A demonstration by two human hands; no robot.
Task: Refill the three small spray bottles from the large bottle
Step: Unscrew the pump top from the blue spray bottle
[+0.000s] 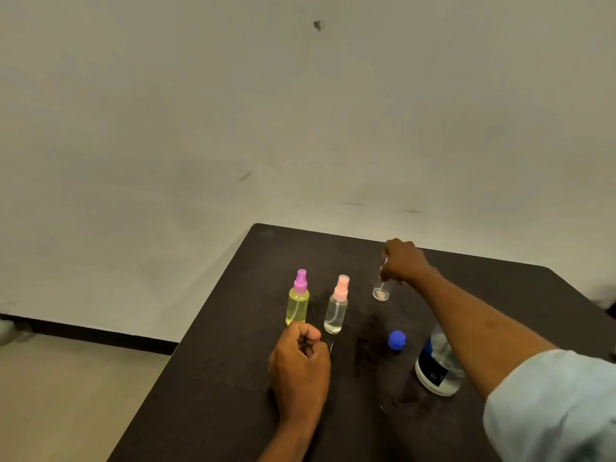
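three spray bottles (336, 315), one large bottle (436, 368); my right hand (405, 261) grips the rightmost spray bottle (381, 292) by its top; my left hand (300, 365) is a fist, holding nothing.

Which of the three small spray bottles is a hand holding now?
The rightmost bottle: the right hand grips its top. No hand grips the yellow bottle or the pink-capped bottle.
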